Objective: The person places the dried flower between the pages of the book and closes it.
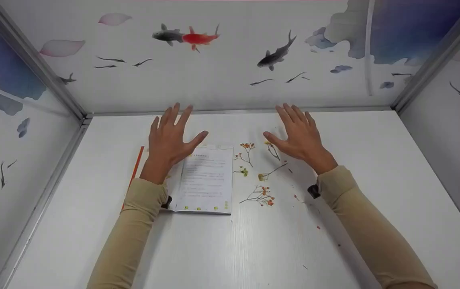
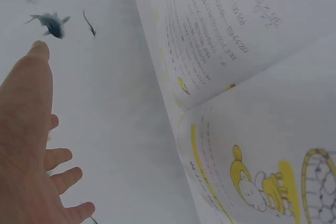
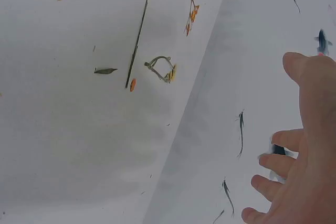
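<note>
While hands (image 1: 169, 142) (image 1: 300, 138) hover apart, book (image 1: 197, 202) partly hidden by one, print (image 1: 203, 173) blurred

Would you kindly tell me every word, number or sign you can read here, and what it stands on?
Open book, head view: heading and rows of print, too small to read.
Same book, left wrist view: printed lines, too blurred to read.
No other lettering shows.

Orange-berried sprigs (image 1: 265, 197), fish-patterned wall (image 1: 234, 88)
</note>
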The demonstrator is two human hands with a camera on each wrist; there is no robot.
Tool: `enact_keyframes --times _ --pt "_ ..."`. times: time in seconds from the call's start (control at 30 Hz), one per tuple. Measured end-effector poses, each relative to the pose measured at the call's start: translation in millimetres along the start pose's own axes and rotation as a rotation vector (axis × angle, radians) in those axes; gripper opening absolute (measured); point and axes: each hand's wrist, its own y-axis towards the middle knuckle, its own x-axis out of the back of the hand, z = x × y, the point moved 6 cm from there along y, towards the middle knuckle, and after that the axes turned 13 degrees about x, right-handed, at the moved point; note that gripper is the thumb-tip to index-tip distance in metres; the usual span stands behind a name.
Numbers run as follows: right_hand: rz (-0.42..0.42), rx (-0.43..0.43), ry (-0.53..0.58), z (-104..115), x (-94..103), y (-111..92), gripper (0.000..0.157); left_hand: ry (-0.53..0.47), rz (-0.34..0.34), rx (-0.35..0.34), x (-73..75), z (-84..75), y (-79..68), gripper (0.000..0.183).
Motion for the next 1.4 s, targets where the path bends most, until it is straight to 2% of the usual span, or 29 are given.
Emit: enact_keyframes --times 0.3,0.43,0.57,0.67,0.8,0.97,1.1,1.4 --pt "-0.137 0.080 0.033 18 3.1 -1 0.074 -0.072 -0.089 -0.026 6.5 7.5 -17.2 0.077" --pt "-0.183 0.108 0.043 27 0.3 -3 0.066 -0.107 -0.071 0.010 6.0 15.4 -27.0 0.075" --pt "-0.196 0.112 0.047 35 -3.9 -6 0.058 -0.117 -0.040 0.056 2.5 23.7 -36.9 0.073" --pt "-0.192 0.113 0.050 40 -8.2 -9 0.053 -0.123 -0.039 0.055 -0.8 27.3 -46.4 0.069" --pt "-0.184 0.123 0.060 46 -15.6 -12 0.047 -0.157 -0.032 0.002 -7.1 28.6 -61.4 0.054" --pt "-0.170 0.104 0.076 51 -25.8 -15 0.045 -0.173 0.055 -0.031 -20.7 31.4 -76.5 0.040" --pt "-0.130 0.071 0.088 52 -35.5 -17 0.042 -0.161 0.111 -0.025 -28.6 34.4 -82.9 0.038" --pt "-0.024 0.042 0.153 58 -54.3 -20 0.028 -0.163 0.178 0.041 -30.7 40.2 -87.9 0.038"
